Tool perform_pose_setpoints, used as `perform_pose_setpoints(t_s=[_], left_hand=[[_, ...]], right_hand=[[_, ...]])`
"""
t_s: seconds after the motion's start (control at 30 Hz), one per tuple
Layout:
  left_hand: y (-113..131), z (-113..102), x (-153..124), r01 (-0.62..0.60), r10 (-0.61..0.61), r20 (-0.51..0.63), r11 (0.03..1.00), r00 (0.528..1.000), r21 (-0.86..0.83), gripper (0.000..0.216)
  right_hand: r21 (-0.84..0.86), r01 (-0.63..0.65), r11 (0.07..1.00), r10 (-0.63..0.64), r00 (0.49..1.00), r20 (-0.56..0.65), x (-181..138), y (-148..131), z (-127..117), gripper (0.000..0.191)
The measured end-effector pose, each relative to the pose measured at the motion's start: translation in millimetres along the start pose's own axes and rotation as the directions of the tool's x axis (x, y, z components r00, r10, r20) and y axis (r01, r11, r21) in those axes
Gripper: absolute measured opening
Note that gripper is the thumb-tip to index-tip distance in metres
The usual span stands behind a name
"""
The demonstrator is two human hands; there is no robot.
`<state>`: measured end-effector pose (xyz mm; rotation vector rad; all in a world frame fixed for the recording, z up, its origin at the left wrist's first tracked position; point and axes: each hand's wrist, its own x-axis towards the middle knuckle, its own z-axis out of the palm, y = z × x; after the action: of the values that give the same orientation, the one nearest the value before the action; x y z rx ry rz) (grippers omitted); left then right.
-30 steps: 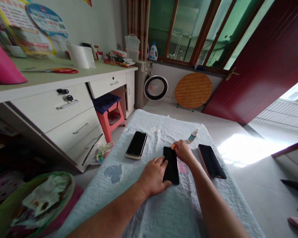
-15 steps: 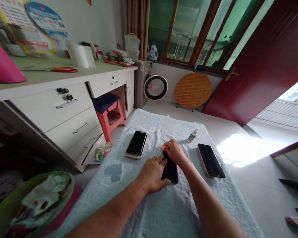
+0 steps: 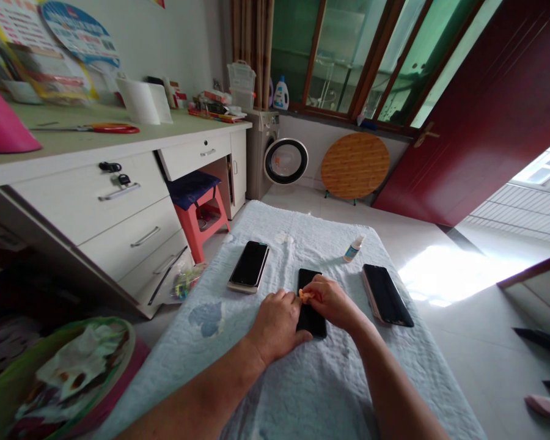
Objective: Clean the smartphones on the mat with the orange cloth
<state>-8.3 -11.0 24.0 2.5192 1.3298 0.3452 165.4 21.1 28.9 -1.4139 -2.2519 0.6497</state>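
A black smartphone (image 3: 312,321) lies flat on the cloth-covered table between my hands. My left hand (image 3: 277,324) grips its left side, with the thumb at the lower end. In my right hand (image 3: 330,299) a small orange piece of cloth (image 3: 305,296) is pinched against the screen, near its left edge. To the left, a second phone (image 3: 251,263) rests on a pale phone or case. A third dark phone (image 3: 387,294) in a pinkish case lies on the right. Beyond my right hand stands a small spray bottle (image 3: 354,249) with a blue label.
A pale blue quilted cloth (image 3: 284,238) covers the table. Left of it are a desk with drawers (image 3: 132,235), a red stool (image 3: 204,217) and a bin (image 3: 128,348) of crumpled tissue. Behind stand a washing machine (image 3: 261,143) with its door open and a round wooden tabletop (image 3: 355,165).
My right hand has moved with the orange cloth from the phone's far end down toward its middle, uncovering the top of the screen. My left hand stays at the phone's left side.
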Motion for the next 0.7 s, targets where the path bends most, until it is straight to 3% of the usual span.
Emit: perform_pose_setpoints(t_s=[0.17,0.4,0.5,0.7], left_hand=[[0.0,2.7,1.1,-0.015,0.016,-0.019,0.999,1.000,0.028,0.050],[0.1,4.1,1.2,-0.022,0.025,-0.043,0.998,0.999,0.066,0.042],[0.2,3.8,1.1,-0.025,0.028,-0.046,0.998,0.999,0.065,0.041],[-1.8,5.1,1.9,-0.013,0.014,-0.027,0.998,1.000,0.055,0.046]], right_hand=[[-0.089,-0.070,0.994,0.052,0.980,-0.191,10.1,14.1,8.7,0.020],[-0.216,-0.354,0.910,0.225,0.859,-0.459,18.9,45.4,13.6,0.019],[-0.209,-0.372,0.904,0.234,0.842,-0.485,18.1,49.1,13.3,0.021],[-0.214,-0.268,0.939,0.158,0.892,-0.424,22.4,39.3,19.2,0.023]])
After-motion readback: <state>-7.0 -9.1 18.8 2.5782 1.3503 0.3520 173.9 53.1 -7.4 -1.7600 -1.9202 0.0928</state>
